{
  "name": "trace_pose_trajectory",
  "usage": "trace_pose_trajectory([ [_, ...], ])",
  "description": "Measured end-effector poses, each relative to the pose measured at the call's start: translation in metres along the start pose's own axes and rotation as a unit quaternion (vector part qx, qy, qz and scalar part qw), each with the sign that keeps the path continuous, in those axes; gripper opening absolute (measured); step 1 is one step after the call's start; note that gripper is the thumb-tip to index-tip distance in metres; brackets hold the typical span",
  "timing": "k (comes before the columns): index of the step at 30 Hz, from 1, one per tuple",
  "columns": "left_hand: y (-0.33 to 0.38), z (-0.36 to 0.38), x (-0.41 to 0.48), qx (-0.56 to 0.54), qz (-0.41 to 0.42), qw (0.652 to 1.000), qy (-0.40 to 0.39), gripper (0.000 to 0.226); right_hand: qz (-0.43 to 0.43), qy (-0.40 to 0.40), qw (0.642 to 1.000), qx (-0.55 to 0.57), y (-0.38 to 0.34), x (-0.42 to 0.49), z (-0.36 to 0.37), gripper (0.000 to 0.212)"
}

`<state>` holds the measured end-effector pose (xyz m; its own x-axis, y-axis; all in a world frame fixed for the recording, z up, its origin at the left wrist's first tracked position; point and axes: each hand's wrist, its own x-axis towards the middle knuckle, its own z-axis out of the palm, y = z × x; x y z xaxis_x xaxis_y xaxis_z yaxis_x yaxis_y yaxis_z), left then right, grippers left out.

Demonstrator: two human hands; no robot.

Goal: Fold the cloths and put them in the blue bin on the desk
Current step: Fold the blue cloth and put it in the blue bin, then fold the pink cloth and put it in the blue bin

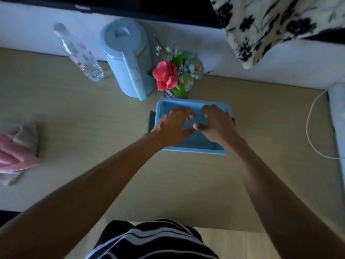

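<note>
The blue bin (194,151) stands on the desk in front of me, just below the flowers. Both my hands reach down into it. My left hand (172,126) and my right hand (216,124) lie palm down, side by side, fingers spread, pressing on a blue folded cloth (197,140) that lies inside the bin. A dark cloth edge (151,121) sticks out under the bin's left side. At the desk's left edge lies a loose pile of a pink cloth (13,156) and a beige cloth (28,137).
Behind the bin stand a vase of artificial flowers (173,75), a light blue kettle (128,60) and a clear plastic bottle (80,55) lying tilted. A white cable (310,128) curves along the desk's right side. A floral cushion (270,23) sits at top right.
</note>
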<state>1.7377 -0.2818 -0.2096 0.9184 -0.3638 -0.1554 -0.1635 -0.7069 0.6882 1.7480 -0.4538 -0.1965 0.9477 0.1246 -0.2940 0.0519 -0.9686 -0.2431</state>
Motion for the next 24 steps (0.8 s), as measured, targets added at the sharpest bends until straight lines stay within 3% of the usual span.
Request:
trace_pose_trajectory([
  [4,-0.003,-0.043,-0.051,-0.066,0.036,0.993,0.094,0.031,-0.010,0.180,0.962,0.206,-0.040,-0.038,-0.008,0.033],
  [7,-0.031,-0.071,-0.098,-0.088,0.016,0.983,0.161,0.027,-0.033,0.232,0.925,0.298,-0.094,-0.057,0.006,0.032],
  [13,-0.121,-0.111,-0.198,-0.125,-0.123,0.952,0.253,0.032,-0.084,0.165,0.919,0.347,-0.212,-0.072,0.062,0.040],
  [18,-0.215,-0.138,-0.252,-0.041,-0.241,0.929,0.279,0.034,-0.090,0.082,0.933,0.339,-0.282,-0.073,0.096,0.042],
  [21,-0.273,-0.157,-0.271,0.035,-0.310,0.916,0.252,0.057,-0.094,0.058,0.937,0.333,-0.317,-0.076,0.107,0.039],
  [24,-0.312,-0.165,-0.285,0.120,-0.365,0.909,0.158,0.080,-0.097,0.032,0.941,0.322,-0.336,-0.081,0.118,0.038],
])
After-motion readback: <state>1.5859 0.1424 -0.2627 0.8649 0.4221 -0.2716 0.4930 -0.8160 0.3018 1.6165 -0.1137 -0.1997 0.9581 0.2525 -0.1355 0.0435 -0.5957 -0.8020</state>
